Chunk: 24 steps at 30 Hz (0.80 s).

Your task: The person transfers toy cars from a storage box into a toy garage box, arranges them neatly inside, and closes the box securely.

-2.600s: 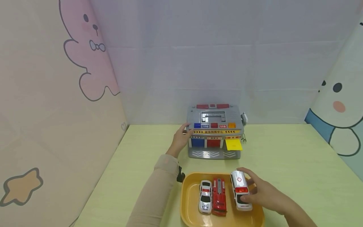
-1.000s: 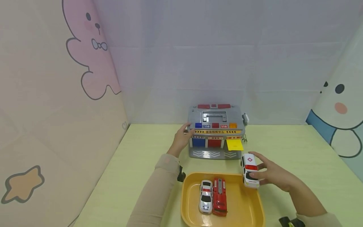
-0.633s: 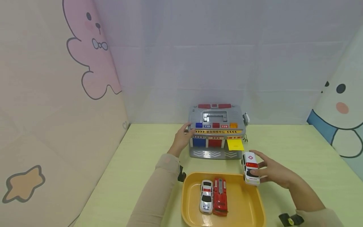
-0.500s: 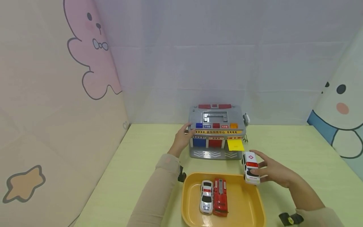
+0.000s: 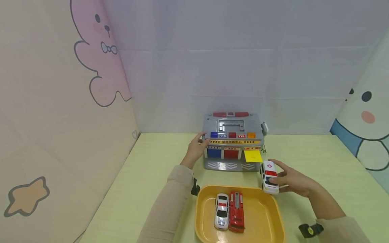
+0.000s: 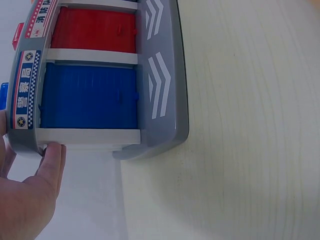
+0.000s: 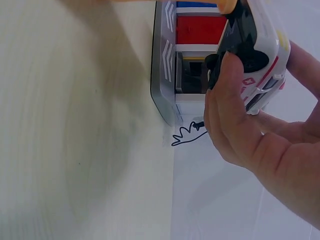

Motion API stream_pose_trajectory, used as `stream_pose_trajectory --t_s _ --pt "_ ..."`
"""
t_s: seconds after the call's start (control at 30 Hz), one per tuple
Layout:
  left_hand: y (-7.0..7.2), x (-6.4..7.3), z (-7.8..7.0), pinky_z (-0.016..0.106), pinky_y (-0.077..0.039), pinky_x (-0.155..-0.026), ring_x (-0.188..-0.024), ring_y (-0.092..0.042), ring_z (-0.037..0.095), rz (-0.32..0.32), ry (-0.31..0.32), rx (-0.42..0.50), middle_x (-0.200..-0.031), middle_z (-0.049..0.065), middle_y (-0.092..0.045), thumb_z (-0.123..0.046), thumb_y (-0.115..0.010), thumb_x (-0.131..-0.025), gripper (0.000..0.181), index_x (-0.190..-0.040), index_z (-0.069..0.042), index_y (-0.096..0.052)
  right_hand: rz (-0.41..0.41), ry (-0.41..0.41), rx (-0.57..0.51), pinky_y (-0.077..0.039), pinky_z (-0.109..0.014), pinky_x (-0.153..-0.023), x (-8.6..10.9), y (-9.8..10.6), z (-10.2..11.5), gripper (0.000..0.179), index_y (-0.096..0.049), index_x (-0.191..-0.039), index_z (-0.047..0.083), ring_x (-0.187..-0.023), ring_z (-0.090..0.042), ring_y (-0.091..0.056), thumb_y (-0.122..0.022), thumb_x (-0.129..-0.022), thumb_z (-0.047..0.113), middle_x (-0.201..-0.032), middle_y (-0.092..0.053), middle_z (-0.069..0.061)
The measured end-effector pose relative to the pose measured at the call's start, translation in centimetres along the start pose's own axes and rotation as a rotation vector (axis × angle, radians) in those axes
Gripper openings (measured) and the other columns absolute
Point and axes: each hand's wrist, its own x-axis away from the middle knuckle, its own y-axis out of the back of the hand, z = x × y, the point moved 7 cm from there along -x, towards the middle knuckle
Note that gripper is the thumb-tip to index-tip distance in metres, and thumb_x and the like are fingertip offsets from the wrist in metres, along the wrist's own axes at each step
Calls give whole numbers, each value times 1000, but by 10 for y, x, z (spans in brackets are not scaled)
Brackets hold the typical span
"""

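My right hand grips a white toy ambulance with a red light bar and a red cross on its roof. The ambulance is off the table, just beyond the tray's far right corner. My left hand grips the left end of a grey toy emergency station, at its roof edge. That station has a blue door, a red door and a raised yellow flap. In the right wrist view an uncovered bay shows beneath the ambulance; my fingers hide part of the ambulance's side.
A yellow tray stands in front of the station. Inside it lie a white police car and a red fire engine side by side. A coiled black cord hangs at the station's right end. A curtain rises behind the table.
My right hand has carried the ambulance out from over the tray, away and to the right, then slightly farther toward the station. My left hand has stayed on the station.
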Motion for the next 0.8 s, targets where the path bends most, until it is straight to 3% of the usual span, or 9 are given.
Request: stream_pose_trajectory --t_s 0.8 --pt "0 0 -1 44 -51 -88 -111 -58 28 5 -15 6 -127 14 -58 -36 -57 -99 46 -143 -25 -48 4 -31 -31 -52 -48 -86 -27 7 -7 90 3 -154 6 -96 -29 -59 -64 -95 13 -125 -46 -29"
